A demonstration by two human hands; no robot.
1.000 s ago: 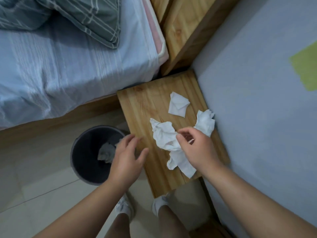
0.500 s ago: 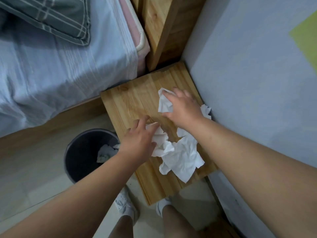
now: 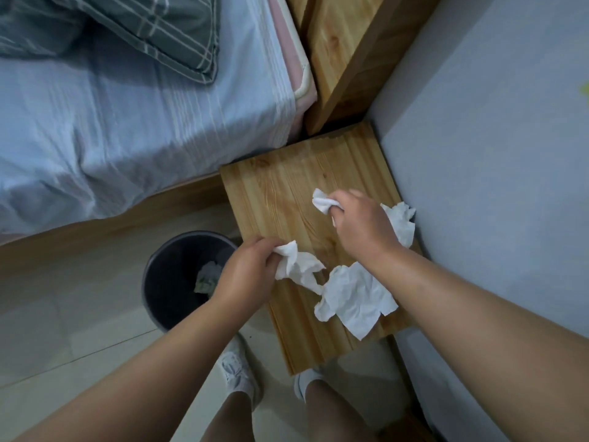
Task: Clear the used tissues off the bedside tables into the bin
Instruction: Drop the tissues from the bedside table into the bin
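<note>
On the wooden bedside table [image 3: 277,189] my left hand [image 3: 248,269] grips one end of a long crumpled white tissue [image 3: 347,295] that trails across the tabletop to the right. My right hand [image 3: 360,224] holds a small balled tissue [image 3: 322,200] just above the wood. Another crumpled tissue [image 3: 401,221] lies at the table's right edge, partly hidden behind my right hand. The dark round bin [image 3: 172,275] stands on the floor left of the table, under my left wrist, with a tissue [image 3: 207,277] inside it.
A bed with a pale blue sheet [image 3: 127,122] and a grey checked pillow [image 3: 159,30] fills the upper left. A wooden headboard block [image 3: 347,52] stands behind the table. A grey wall [image 3: 494,154] runs along the right. My feet in white shoes [image 3: 239,374] stand on the tiled floor.
My right hand has closed round the small folded tissue and lifted it. My left hand has gathered the end of the long tissue and pulled it toward the table's left edge.
</note>
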